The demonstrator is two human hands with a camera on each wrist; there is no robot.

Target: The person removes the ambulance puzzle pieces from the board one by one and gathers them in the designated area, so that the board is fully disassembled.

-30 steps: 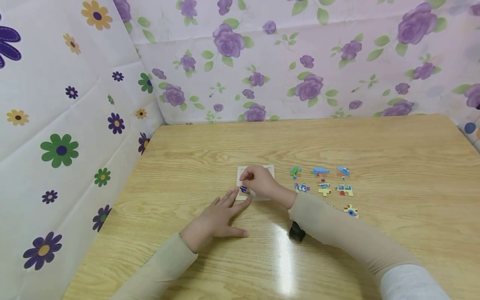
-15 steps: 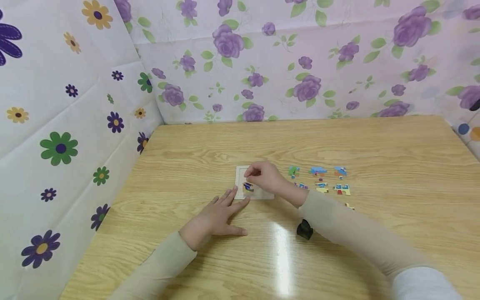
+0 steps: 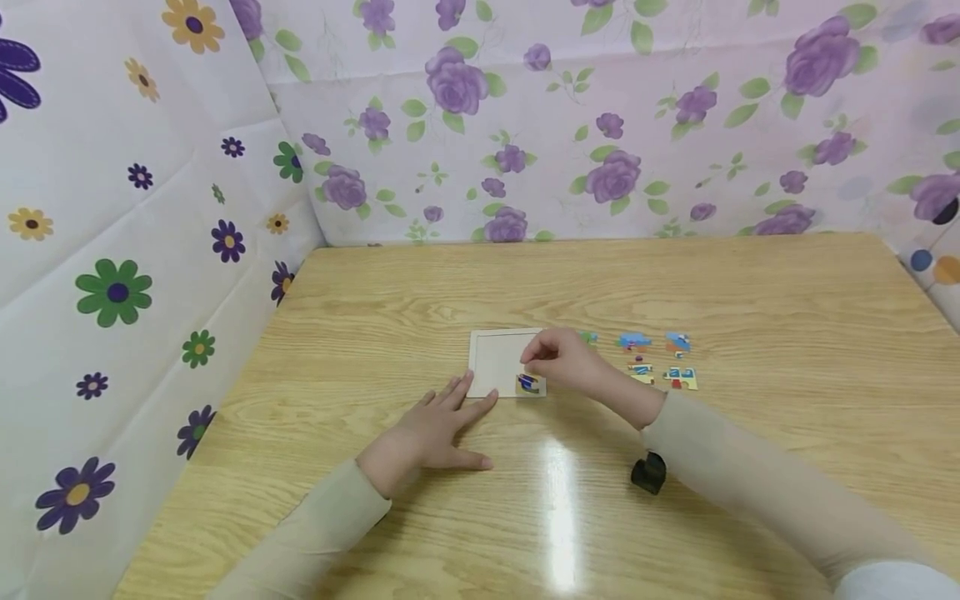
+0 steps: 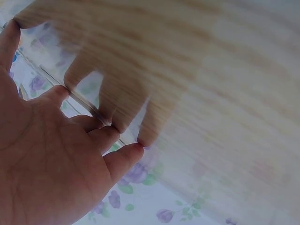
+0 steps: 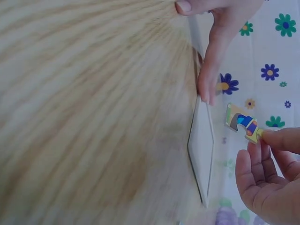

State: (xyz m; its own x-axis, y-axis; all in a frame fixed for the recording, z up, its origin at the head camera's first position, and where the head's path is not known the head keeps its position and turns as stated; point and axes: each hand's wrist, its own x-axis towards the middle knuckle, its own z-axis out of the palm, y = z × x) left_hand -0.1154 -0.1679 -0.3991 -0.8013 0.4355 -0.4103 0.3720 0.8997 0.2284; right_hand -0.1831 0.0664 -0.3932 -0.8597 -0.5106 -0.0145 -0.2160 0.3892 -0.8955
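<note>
My right hand (image 3: 570, 365) pinches a colourful jigsaw piece (image 3: 528, 384) between thumb and fingers. In the right wrist view this piece (image 5: 244, 124), blue, purple and yellow, is held above the white puzzle tray (image 5: 200, 145). Seen from the head, it hovers over the near right corner of the tray (image 3: 497, 362), whose visible inside is bare. My left hand (image 3: 431, 435) lies flat with spread fingers, its fingertips at the tray's near left edge. In the left wrist view the fingers (image 4: 124, 161) touch the tray's edge or tabletop; which one I cannot tell.
Right of the tray, several jigsaw pieces lie in rows, among them a blue one (image 3: 633, 340) and a yellow one (image 3: 681, 378); my right forearm hides others. A black object (image 3: 648, 473) shows by the right sleeve. Flowered cloth (image 3: 525, 125) stands behind the wooden table (image 3: 390, 300).
My right hand has carried the jigsaw piece from the tray's left side to its near right corner. My left hand stays in place.
</note>
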